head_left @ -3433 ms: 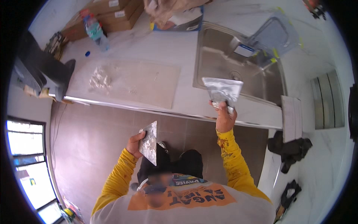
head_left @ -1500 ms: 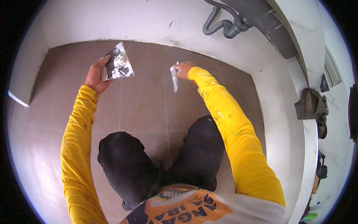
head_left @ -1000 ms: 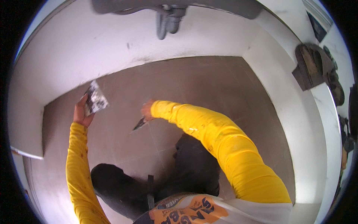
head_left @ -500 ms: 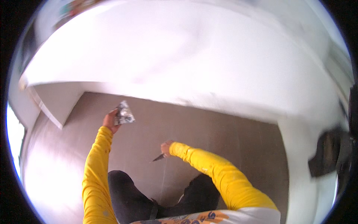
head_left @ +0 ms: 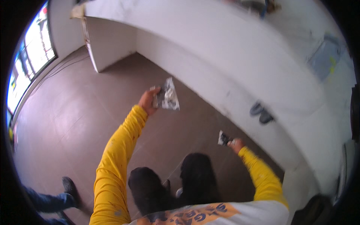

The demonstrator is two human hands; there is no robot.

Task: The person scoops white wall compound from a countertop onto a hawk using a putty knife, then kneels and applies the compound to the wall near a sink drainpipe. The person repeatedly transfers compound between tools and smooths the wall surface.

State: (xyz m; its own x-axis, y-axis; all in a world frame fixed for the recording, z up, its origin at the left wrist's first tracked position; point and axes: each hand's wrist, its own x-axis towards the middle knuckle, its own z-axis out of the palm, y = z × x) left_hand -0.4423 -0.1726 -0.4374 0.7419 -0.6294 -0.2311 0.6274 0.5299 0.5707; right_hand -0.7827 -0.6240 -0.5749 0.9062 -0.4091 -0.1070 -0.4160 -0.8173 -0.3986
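Note:
My left hand point(head_left: 148, 101) grips a wide metal putty blade point(head_left: 168, 95) smeared with white and grey paste, held out above the floor, left of the under-counter wall. Lower and to the right, nearer that wall, my right hand point(head_left: 234, 144) is closed on a second metal blade point(head_left: 224, 138), dark with pale paste on it. Both arms are in paint-spotted yellow sleeves, with my dark-trousered knees point(head_left: 195, 176) below.
The white counter structure point(head_left: 228, 45) runs diagonally across the upper right, a grey drain pipe point(head_left: 262, 114) beneath it and an end partition point(head_left: 110, 45) at its far left. A window point(head_left: 32, 56), loose cables point(head_left: 56, 71) and another person's leg point(head_left: 52, 200) are at left.
My view has swung leftward, bringing the window and another person's leg in. My hands have moved farther right in view, and the right blade points up-left rather than down-left.

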